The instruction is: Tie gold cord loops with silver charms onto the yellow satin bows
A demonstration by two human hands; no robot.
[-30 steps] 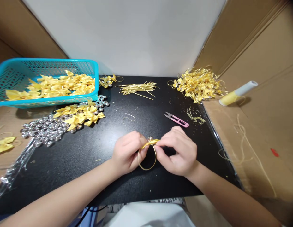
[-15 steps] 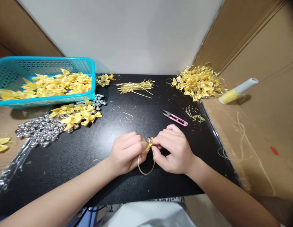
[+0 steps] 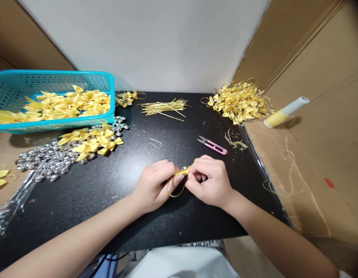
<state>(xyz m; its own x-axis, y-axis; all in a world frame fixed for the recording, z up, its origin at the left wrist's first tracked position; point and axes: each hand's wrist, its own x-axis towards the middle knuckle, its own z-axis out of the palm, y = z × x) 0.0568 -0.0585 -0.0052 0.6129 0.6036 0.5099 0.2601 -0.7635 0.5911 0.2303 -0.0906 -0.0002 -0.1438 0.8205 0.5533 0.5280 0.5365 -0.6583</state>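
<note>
A white wall (image 3: 156, 42) rises behind a black tabletop (image 3: 118, 220), with cardboard (image 3: 312, 61) at the sides. Nearer the person than the pink snips (image 3: 212, 145), and to their left, a yellow bow (image 3: 182, 173) is held between the two hands, a silver bell (image 3: 184, 168) at its upper edge and a loop (image 3: 177, 196) of gold cord below. The left hand (image 3: 156, 185) pinches the bow's left end between thumb and fingers; the right hand (image 3: 209, 180), fingers curled, pinches its right end, on the near side of the snips. Left of the snips lies a curved scrap (image 3: 154, 146) of cord; just right of them is a clump of clippings (image 3: 236, 143). Beyond the snips, leftward, are straight cords (image 3: 164, 107) in a bundle; beyond them, rightward, a heap (image 3: 238, 101) of bows with cord. Well to the snips' left sit a blue basket (image 3: 51, 124) of yellow bows and, along its near side, loose bells (image 3: 48, 160) with more bows among them. Well to their right, a white-and-yellow tube (image 3: 286, 112) is on the cardboard.
</note>
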